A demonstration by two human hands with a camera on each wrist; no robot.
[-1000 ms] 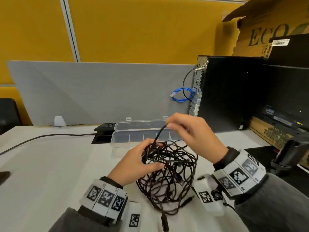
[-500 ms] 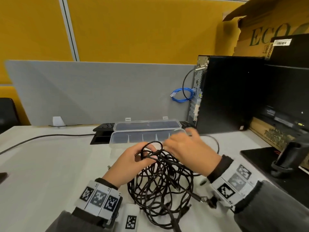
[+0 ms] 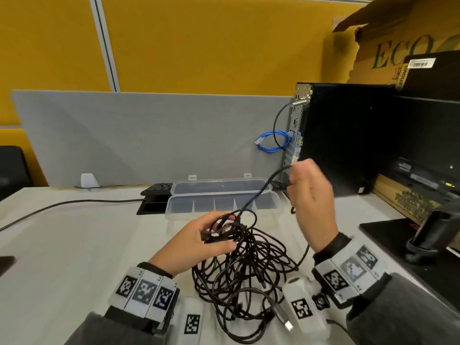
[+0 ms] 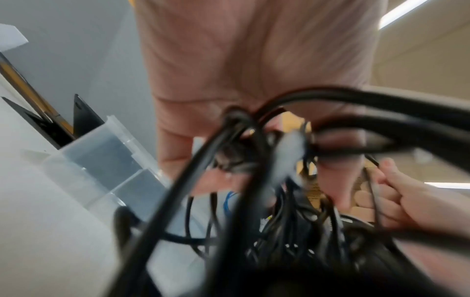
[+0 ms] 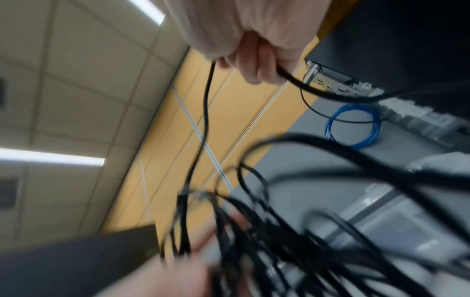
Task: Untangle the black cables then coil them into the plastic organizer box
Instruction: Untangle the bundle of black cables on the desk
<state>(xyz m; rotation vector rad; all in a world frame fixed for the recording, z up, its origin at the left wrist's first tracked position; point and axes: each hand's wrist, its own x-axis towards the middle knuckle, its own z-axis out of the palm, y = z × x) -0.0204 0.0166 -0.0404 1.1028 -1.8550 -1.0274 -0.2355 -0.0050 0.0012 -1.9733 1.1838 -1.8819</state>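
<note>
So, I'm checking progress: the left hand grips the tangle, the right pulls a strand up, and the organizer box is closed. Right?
Not quite: the head view shows the organizer box open, lid back. The left hand does grip the tangle, and the right hand pulls a strand.

Cable tangle (image 3: 239,265) lies on the desk (image 3: 74,245) before the organizer box (image 3: 224,205).

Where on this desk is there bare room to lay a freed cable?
The bare desk is to the left of the left hand, bordered by the long black lead behind. Crowded: the tangle between both hands, right hand, and the organizer box behind.
</note>
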